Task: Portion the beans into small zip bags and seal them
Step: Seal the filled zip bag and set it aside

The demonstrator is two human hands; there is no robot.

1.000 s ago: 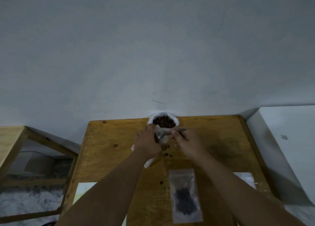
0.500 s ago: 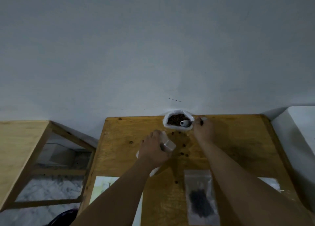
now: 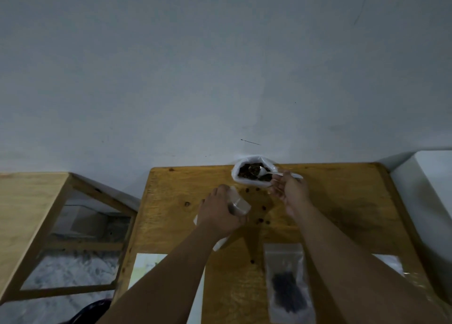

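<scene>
Dim and gray all over, a bit soft and grainy. Dark shadows under both arms on the wooden table (image 3: 342, 196). Bent, stretched edges. No glare, no bright spots.

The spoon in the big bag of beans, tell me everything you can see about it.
The small shiny metal spoon looks silver, with a rounded bowl and a slim straight handle. Its bowl sits inside the open white plastic bag of dark beans at the table's far edge, over the beans. The handle runs right, roughly level, into the right hand, whose fingers pinch it. Whether the bowl holds beans is unclear.
</scene>
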